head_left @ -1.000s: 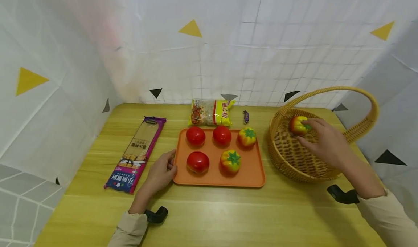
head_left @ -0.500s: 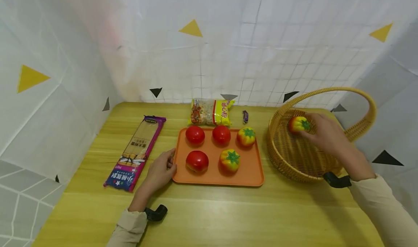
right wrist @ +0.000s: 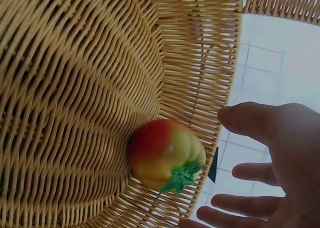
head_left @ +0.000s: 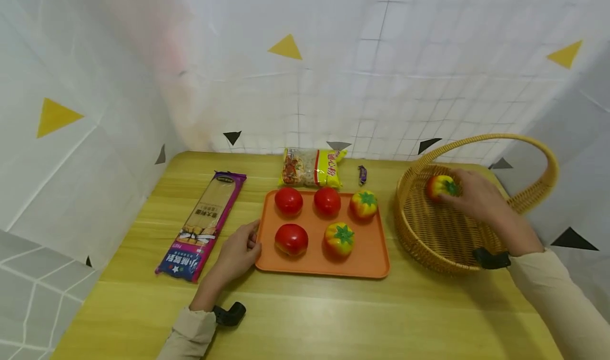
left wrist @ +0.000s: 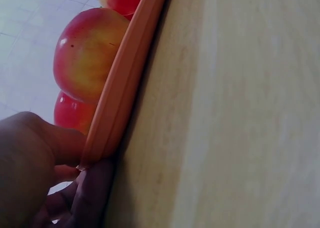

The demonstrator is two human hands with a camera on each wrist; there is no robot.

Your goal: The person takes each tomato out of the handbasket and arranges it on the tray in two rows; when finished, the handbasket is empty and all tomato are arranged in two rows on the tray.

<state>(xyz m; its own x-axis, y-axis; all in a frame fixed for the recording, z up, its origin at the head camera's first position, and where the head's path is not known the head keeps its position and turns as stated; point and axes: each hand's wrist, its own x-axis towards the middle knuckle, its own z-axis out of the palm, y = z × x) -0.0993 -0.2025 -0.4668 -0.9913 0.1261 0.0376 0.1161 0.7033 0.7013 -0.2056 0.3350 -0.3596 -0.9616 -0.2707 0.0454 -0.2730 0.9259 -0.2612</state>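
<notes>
My left hand (head_left: 240, 250) grips the left rim of the orange tray (head_left: 312, 267), with the thumb on top and the fingers at the outer side. On the tray sit red toy fruits (head_left: 292, 239) and two red-yellow toy tomatoes (head_left: 339, 241) with green leaf tops. Another toy tomato (right wrist: 166, 155) lies against the inner wall of the wicker basket (head_left: 411, 233), to the right of the tray. Above the basket, my right hand (right wrist: 280, 163) holds nothing. Its fingers are spread, and a gap separates them from that tomato in the right wrist view.
A purple-edged pack of pasta (head_left: 202, 225) lies left of the tray. Behind it are a yellow food packet (head_left: 312, 168) and a small purple-wrapped candy (head_left: 362, 175). The tall basket handle (head_left: 548, 174) arches up beside my right forearm. White sheeting surrounds the table.
My right hand has shifted off the top of the tomato in the basket, whose leaf top now shows more. The left hand stays at the tray rim. The head view has tilted slightly.
</notes>
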